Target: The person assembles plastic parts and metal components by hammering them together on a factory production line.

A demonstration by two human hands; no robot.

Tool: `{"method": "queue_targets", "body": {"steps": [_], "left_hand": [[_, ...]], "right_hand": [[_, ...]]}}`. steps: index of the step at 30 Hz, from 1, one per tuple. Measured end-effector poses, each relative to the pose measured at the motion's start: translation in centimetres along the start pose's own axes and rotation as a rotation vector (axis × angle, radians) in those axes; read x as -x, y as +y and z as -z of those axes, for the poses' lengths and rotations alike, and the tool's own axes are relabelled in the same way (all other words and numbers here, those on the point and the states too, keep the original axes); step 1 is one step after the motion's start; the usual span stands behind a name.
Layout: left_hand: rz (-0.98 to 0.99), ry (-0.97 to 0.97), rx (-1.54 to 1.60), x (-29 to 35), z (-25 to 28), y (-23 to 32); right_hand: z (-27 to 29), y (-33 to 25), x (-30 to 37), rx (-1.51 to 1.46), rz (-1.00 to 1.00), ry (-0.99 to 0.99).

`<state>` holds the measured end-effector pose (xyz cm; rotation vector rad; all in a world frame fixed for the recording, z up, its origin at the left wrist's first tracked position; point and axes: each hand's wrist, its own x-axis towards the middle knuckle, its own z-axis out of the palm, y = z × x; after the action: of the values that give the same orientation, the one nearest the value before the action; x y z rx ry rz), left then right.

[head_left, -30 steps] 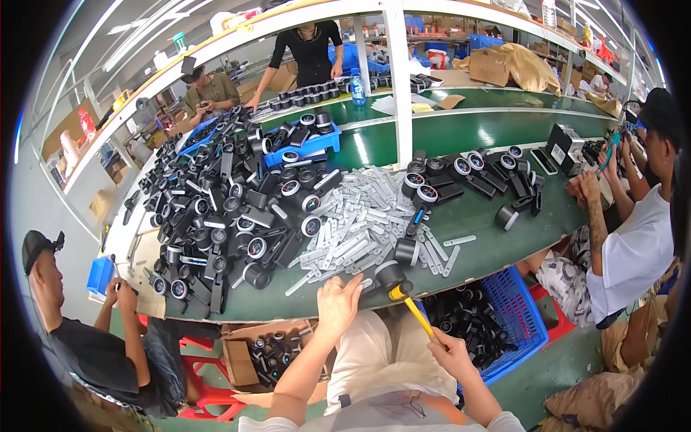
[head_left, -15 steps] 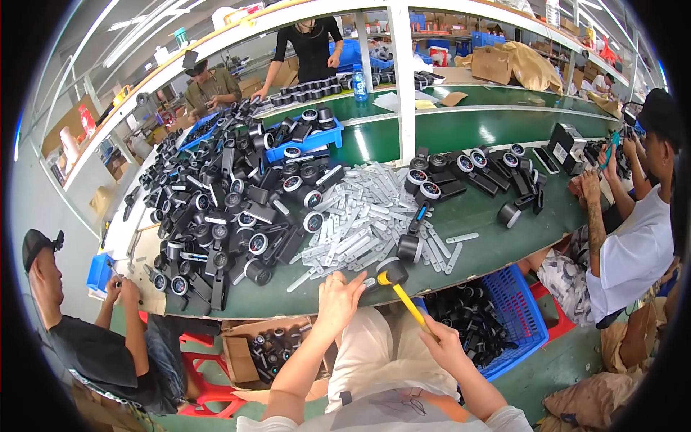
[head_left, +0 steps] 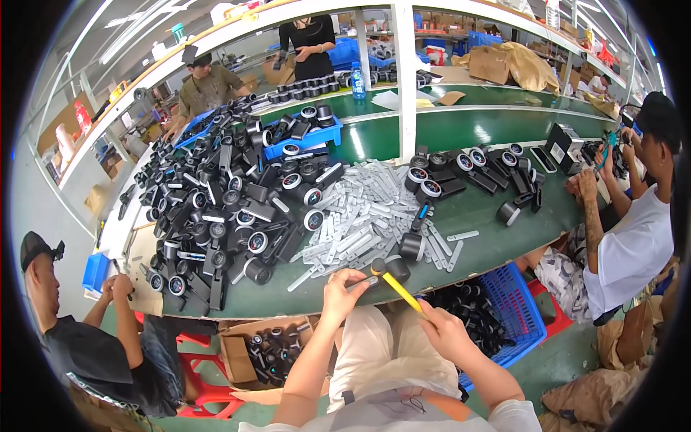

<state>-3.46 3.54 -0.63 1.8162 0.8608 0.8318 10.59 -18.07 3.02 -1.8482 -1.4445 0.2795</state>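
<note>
My right hand point(head_left: 445, 328) is wrapped round the yellow handle of a hammer point(head_left: 402, 291), whose dark head is above the bench's near edge. Under and beside that head is a black device with a round end point(head_left: 398, 268). Its handle carries a grey strip point(head_left: 369, 284). The fingers of my left hand point(head_left: 340, 297) are closed on this strip end, close to the hammer head. Whether the hammer touches the device cannot be made out. A pile of loose grey strips point(head_left: 360, 219) lies just beyond my hands, with another black device point(head_left: 412, 247) at its near right side.
Black devices point(head_left: 216, 194) heap up on the left of the green bench point(head_left: 468, 245). Below its edge stand a blue crate point(head_left: 522, 306) and a cardboard box point(head_left: 237, 356), both holding black parts. Co-workers sit at left and right; others are across the bench.
The hammer head has shifted slightly left and tilted, and my right hand has moved a little up and left. My left fingers have curled more closely around the strip end.
</note>
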Motion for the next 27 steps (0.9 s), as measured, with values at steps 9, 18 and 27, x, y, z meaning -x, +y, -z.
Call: {"method": "queue_targets", "body": {"steps": [9, 18, 27], "left_hand": [[-0.102, 0.006, -0.105, 0.0, 0.4, 0.2], [-0.244, 0.074, -0.267, 1.5, 2.5, 1.1], [-0.246, 0.017, -0.382, 1.5, 3.2, -1.4]], "right_hand": [[0.7, -1.1, -0.2, 0.022, -0.009, -0.017], [0.9, -2.2, -0.4, -0.048, 0.087, 0.121], [-0.7, -3.0, 0.5, -0.07, 0.079, 0.048]]}}
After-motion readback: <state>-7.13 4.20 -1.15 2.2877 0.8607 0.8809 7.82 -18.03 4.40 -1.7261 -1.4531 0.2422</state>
